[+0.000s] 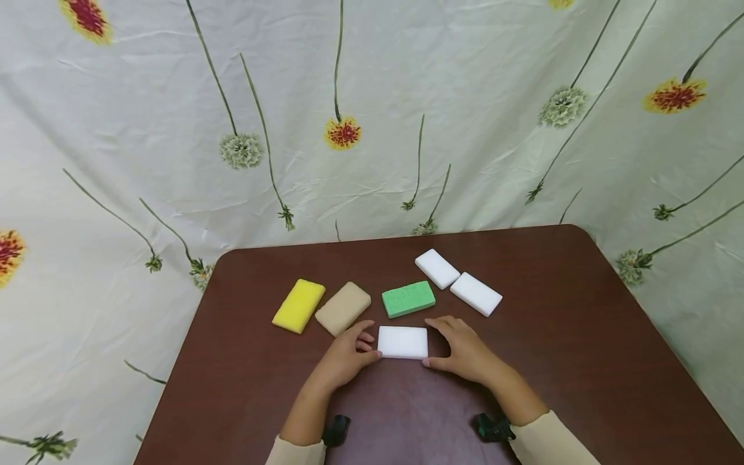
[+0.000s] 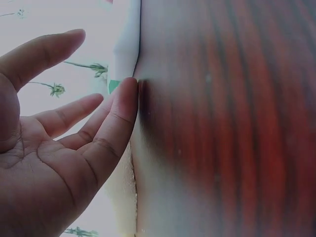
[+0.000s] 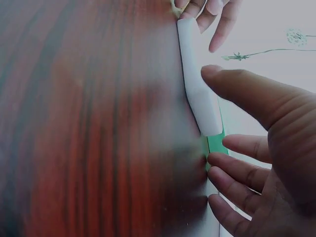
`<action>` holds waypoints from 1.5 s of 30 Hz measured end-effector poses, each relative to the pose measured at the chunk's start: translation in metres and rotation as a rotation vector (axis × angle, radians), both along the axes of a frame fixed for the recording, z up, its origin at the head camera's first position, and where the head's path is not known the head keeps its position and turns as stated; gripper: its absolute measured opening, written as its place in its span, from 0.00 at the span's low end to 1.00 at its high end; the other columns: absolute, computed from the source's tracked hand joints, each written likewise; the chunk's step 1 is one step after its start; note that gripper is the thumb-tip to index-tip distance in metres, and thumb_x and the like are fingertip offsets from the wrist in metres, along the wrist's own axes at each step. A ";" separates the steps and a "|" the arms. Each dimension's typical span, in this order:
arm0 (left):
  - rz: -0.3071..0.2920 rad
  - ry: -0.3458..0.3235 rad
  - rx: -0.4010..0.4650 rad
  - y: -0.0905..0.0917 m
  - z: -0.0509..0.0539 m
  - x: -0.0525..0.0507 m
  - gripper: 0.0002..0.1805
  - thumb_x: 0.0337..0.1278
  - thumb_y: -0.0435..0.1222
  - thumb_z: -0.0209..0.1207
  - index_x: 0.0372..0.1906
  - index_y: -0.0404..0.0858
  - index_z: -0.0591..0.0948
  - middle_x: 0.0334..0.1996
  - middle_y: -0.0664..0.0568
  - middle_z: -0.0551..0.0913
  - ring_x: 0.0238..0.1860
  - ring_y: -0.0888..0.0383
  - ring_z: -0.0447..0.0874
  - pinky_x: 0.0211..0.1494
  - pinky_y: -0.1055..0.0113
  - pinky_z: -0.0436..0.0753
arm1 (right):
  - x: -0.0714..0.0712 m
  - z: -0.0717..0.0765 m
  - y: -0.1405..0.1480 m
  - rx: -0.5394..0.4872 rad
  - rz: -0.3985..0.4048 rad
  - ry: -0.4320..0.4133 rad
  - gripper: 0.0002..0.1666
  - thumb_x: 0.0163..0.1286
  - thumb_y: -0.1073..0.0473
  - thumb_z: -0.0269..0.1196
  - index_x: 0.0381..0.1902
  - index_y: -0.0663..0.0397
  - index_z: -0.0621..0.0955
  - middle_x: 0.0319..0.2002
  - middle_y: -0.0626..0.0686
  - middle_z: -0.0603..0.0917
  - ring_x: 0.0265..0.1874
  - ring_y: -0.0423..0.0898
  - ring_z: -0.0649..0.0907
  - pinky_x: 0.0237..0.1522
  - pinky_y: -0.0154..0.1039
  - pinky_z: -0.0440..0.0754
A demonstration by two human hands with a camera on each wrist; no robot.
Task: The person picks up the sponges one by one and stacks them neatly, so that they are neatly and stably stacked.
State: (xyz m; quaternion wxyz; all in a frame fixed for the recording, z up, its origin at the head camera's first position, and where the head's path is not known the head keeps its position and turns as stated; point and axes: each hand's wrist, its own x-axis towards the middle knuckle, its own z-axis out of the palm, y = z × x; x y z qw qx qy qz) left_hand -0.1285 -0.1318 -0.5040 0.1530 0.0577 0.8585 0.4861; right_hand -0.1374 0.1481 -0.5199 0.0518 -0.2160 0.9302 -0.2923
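A white sponge block (image 1: 402, 342) lies flat on the table between the two hands. My left hand (image 1: 345, 355) is at its left end, thumb tip by the near corner, with the fingers loosely bent and holding nothing. At the other end is my right hand (image 1: 467, 352), its thumb near the front corner and its fingers spread beyond the far corner. In the right wrist view, the right hand's fingers (image 3: 237, 175) are apart, close to the white block (image 3: 197, 84). A green sponge (image 1: 408, 299) lies just behind that block. The beige sponge (image 1: 343, 309) sits beyond the left fingertips.
A yellow sponge (image 1: 299, 306) lies left of the beige one. Two more white blocks (image 1: 476, 294) lie at the back right, their corners nearly touching. Behind the dark brown table (image 1: 581, 361) hangs a white cloth (image 1: 476, 84) with printed flowers.
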 end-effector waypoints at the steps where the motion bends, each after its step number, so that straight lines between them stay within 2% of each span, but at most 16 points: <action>1: -0.005 -0.005 0.001 0.000 0.000 0.000 0.37 0.57 0.35 0.70 0.71 0.35 0.70 0.50 0.44 0.81 0.48 0.53 0.82 0.50 0.60 0.81 | 0.000 0.000 -0.001 0.000 0.001 0.006 0.46 0.57 0.44 0.76 0.70 0.54 0.74 0.62 0.55 0.78 0.63 0.57 0.76 0.63 0.58 0.74; 10: -0.031 -0.028 0.035 0.004 -0.003 -0.002 0.37 0.55 0.29 0.69 0.71 0.36 0.71 0.48 0.44 0.80 0.45 0.55 0.81 0.46 0.64 0.81 | 0.000 -0.002 -0.003 -0.022 0.023 0.073 0.37 0.59 0.52 0.76 0.64 0.54 0.79 0.57 0.54 0.80 0.58 0.56 0.78 0.60 0.58 0.75; 19: -0.022 -0.049 0.043 0.005 -0.005 -0.008 0.35 0.53 0.27 0.69 0.69 0.35 0.73 0.46 0.45 0.81 0.41 0.58 0.81 0.41 0.67 0.80 | -0.005 -0.002 -0.003 -0.021 0.014 0.034 0.36 0.63 0.53 0.73 0.68 0.52 0.77 0.58 0.56 0.78 0.59 0.57 0.77 0.60 0.58 0.76; 28: 0.026 -0.064 0.050 0.006 -0.007 -0.012 0.34 0.54 0.31 0.70 0.68 0.38 0.74 0.43 0.46 0.82 0.37 0.58 0.79 0.40 0.67 0.79 | -0.012 0.000 -0.004 -0.033 0.002 -0.005 0.36 0.65 0.55 0.72 0.69 0.55 0.75 0.60 0.58 0.77 0.60 0.57 0.76 0.59 0.57 0.77; 36: 0.076 -0.089 0.097 0.009 -0.008 -0.017 0.33 0.54 0.29 0.69 0.67 0.37 0.76 0.36 0.45 0.81 0.30 0.57 0.78 0.35 0.67 0.79 | -0.019 0.000 -0.004 -0.028 0.002 -0.024 0.36 0.65 0.55 0.72 0.69 0.54 0.75 0.59 0.56 0.77 0.52 0.50 0.78 0.54 0.50 0.78; 45: 0.104 -0.094 0.093 0.010 -0.009 -0.020 0.30 0.54 0.29 0.69 0.64 0.38 0.78 0.33 0.47 0.82 0.29 0.57 0.79 0.36 0.66 0.81 | -0.021 0.001 -0.001 -0.071 0.017 -0.064 0.38 0.65 0.53 0.71 0.71 0.55 0.73 0.60 0.56 0.76 0.53 0.50 0.79 0.54 0.49 0.79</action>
